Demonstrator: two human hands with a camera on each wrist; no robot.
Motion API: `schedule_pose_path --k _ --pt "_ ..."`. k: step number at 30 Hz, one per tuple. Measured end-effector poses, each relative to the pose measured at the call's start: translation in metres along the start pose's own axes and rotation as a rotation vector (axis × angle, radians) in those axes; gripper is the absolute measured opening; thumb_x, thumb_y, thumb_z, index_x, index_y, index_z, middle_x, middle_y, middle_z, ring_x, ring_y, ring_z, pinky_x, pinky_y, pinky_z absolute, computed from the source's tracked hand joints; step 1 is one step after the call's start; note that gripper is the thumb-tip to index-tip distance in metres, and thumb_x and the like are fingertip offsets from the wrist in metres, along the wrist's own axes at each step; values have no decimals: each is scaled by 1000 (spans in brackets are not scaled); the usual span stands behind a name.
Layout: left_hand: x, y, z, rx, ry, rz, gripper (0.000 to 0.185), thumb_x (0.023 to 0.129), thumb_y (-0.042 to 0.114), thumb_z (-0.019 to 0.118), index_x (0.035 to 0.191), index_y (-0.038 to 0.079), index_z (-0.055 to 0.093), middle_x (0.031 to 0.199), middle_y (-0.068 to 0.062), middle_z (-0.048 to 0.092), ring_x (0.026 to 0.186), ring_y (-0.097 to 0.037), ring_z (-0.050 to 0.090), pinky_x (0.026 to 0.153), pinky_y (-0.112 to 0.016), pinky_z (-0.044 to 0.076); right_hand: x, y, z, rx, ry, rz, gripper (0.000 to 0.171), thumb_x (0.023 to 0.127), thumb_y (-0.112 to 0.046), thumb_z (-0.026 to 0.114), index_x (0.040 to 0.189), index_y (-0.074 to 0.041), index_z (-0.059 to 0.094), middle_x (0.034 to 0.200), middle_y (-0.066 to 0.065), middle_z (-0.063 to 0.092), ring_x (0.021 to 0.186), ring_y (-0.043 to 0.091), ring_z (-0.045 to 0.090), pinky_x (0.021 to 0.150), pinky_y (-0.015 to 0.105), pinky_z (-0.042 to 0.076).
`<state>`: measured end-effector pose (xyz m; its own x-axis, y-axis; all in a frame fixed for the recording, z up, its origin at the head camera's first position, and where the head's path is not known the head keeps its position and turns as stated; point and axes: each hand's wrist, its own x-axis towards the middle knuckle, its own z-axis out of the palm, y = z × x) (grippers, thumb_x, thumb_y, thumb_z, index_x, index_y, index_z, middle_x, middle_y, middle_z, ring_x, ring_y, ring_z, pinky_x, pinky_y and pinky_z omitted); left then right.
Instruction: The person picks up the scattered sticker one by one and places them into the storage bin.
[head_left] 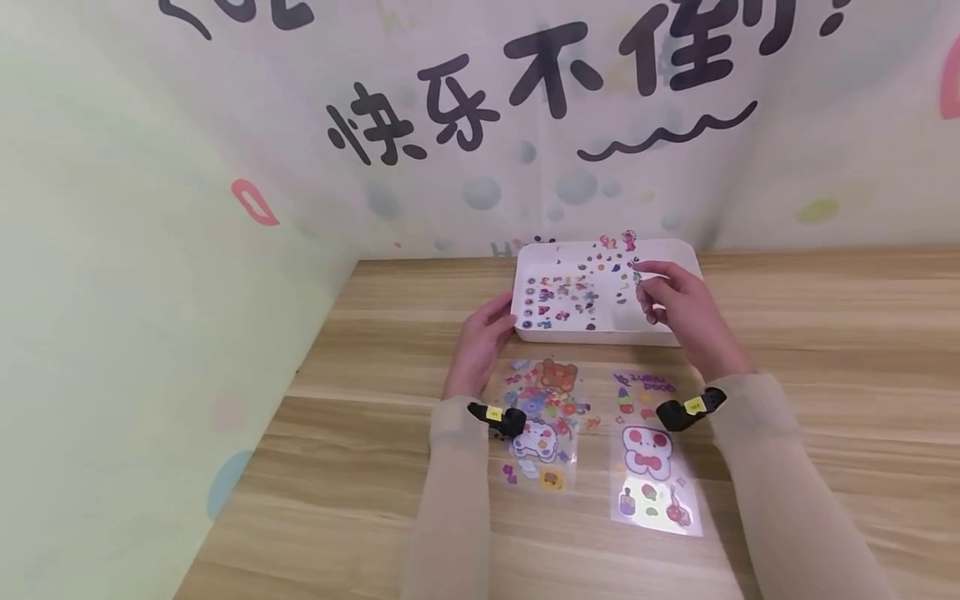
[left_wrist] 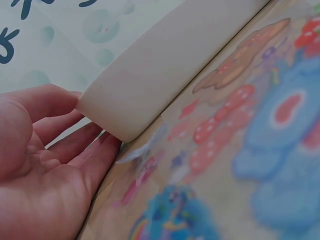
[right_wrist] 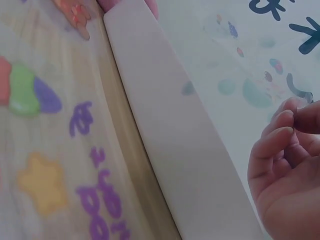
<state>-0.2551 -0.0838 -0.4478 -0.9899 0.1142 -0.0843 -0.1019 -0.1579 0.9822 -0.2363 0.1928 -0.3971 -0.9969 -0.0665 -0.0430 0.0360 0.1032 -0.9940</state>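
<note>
White tray set on wooden table, rounded corners, shallow walls, floor covered with many small colourful stickers. Near-left corner of tray touched by left hand, fingers relaxed, nearly straight, nothing gripped. Right hand held over tray's right side, fingertips curled and pinched together; what is pinched too small to tell. Two clear sticker sheets laid just in front of tray: bear sheet to left, bow sheet to right.

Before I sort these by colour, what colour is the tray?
White tray, clearest in the head view.
</note>
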Motion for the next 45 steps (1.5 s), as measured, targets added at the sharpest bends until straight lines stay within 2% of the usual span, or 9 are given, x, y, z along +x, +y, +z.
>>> schedule_pose_path --k 7,13,21,34,45 --pt "-1 -2 2 -13 8 3 42 88 6 52 129 15 48 133 -2 44 118 -12 44 94 -22 39 4 0 8 41 -13 14 37 94 -31 42 129 -17 43 97 12 47 85 21 45 71 23 48" --pt "0 -4 4 -40 2 22 43 87 5 53 129 12 47 134 -5 43 120 -15 42 95 -23 39 8 1 14 19 -18 3 40 93 -34 43 130 -18 41 98 12 47 87 21 45 76 28 48" --pt "5 -6 6 -31 -5 17 43 88 4 51 130 14 46 133 -2 44 120 -12 42 94 -21 39 13 5 15 -15 -11 28 40 94 -33 42 131 -19 43 101 10 48 88 20 45 74 25 47" --pt "3 -5 -1 -29 -19 6 44 89 5 49 132 12 43 137 -5 40 123 -15 39 96 -22 36 22 11 22 -136 -34 28 40 94 -31 42 132 -18 41 107 14 53 90 24 47 73 25 47" --pt "3 -4 -1 -14 9 6 42 89 5 50 130 13 46 134 -3 43 121 -13 41 94 -22 39 22 9 27 -237 -55 28 40 95 -26 41 133 -15 41 106 15 56 92 27 49 75 32 48"
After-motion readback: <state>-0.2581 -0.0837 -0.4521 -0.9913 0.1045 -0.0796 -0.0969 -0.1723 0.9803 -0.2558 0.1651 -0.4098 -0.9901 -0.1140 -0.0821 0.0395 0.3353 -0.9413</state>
